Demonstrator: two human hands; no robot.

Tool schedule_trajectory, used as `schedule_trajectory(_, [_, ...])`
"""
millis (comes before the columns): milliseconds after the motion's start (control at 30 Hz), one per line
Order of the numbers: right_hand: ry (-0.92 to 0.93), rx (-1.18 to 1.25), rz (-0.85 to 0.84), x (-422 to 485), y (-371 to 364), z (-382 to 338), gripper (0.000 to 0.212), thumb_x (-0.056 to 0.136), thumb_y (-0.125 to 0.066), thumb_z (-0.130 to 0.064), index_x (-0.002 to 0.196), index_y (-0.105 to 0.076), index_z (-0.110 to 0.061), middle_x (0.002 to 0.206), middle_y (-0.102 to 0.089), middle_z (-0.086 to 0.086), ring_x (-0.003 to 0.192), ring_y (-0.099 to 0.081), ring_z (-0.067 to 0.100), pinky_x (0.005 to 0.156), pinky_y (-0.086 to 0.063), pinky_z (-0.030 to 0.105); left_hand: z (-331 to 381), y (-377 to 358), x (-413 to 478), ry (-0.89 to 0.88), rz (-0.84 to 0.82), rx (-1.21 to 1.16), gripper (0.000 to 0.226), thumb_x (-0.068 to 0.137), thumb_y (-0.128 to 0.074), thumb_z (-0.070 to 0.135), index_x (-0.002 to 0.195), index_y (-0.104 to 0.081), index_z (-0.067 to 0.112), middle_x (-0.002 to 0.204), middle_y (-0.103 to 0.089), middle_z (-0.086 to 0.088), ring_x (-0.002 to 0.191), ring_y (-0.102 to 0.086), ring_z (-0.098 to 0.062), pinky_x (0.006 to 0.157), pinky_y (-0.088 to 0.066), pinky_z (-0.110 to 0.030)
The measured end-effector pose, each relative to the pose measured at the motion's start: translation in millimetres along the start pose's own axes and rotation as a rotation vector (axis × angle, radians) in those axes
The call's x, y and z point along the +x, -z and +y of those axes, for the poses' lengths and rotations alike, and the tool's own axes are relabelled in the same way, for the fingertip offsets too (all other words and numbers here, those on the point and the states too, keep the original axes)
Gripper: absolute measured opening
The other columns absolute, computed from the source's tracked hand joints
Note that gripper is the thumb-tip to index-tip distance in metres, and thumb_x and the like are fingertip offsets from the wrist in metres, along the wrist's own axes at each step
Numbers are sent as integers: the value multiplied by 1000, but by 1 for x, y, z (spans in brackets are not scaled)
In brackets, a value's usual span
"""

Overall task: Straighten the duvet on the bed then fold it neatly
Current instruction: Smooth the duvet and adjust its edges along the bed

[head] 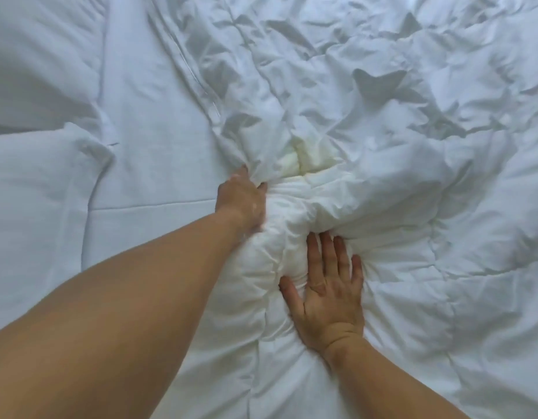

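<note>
Left hand [242,201] is clenching a bunch of duvet [397,131]; right hand [328,285] is pressing flat, fingers spread. It's looking soft, puffy, light but floppy, so prob. best gripping at edge/corners.
</note>
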State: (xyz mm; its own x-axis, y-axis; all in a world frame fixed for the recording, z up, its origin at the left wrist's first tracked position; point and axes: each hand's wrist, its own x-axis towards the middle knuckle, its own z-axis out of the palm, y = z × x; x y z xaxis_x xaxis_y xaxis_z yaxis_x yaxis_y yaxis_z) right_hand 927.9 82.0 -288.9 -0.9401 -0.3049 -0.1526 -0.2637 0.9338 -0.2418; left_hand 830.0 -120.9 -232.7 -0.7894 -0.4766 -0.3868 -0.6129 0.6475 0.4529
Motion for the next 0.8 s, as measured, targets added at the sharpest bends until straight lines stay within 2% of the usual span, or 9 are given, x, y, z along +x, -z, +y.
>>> schedule_trajectory(67, [50,2,23,1,24,-2,89,84,-42,-75,154,-35,-20,161,-34,6,146,-35,33,113,-30,62,-28,63,18,41,159,31,34,97,-53,29,125,-56,9,129,-57,-22,120,-55,-41,97,-45,-40])
schedule_trajectory(133, [165,20,79,14,46,-12,82,80,-52,-71,146,-48,-22,154,-42,8,141,-41,33,110,-33,62,-62,133,49,95,316,118,31,94,-57,31,115,-59,8,119,-63,-24,112,-59,-42,93,-47,-42])
schedule_trajectory(200, [240,31,22,39,56,-38,82,81,-48,-73,150,-41,-30,159,-36,5,147,-33,29,116,-27,61,-78,187,73,145,442,127,30,94,-57,31,112,-57,7,117,-61,-25,110,-59,-43,91,-47,-44])
schedule_trajectory(267, [233,16,-63,63,42,-67,85,80,-41,-79,153,-34,-36,164,-27,3,151,-25,29,119,-18,62,-79,203,92,140,518,109,30,96,-56,33,113,-54,8,119,-59,-24,112,-57,-43,91,-47,-43])
schedule_trajectory(333, [201,-43,-67,72,15,-84,86,81,-42,-78,153,-38,-34,163,-30,8,151,-25,33,118,-16,66,-82,185,106,164,508,68,31,96,-56,36,114,-54,10,121,-60,-22,114,-57,-42,92,-47,-42])
schedule_trajectory(500, [213,-109,131,80,-27,-78,83,79,-47,-71,152,-42,-30,162,-31,9,151,-24,35,118,-13,66,-134,113,158,236,445,80,41,97,-49,49,121,-51,16,128,-58,-22,122,-52,-42,97,-44,-45])
schedule_trajectory(667, [235,-114,152,89,-39,-75,83,81,-46,-70,154,-38,-31,163,-29,9,151,-22,35,119,-12,65,-136,118,180,254,444,108,54,89,-48,65,121,-57,21,130,-60,-16,123,-54,-41,100,-43,-45])
schedule_trajectory(733, [214,-121,135,91,-37,-73,83,81,-45,-71,154,-37,-31,163,-28,9,151,-22,35,119,-11,65,-128,130,172,253,366,3,69,86,-52,67,130,-53,14,135,-57,-16,125,-52,-39,102,-42,-43])
schedule_trajectory(800, [203,-106,105,92,-35,-76,83,82,-45,-71,154,-35,-31,163,-27,9,151,-21,35,119,-10,64,-130,143,148,316,217,-289,94,66,-67,79,134,-55,15,131,-62,-8,118,-61,-33,102,-48,-43])
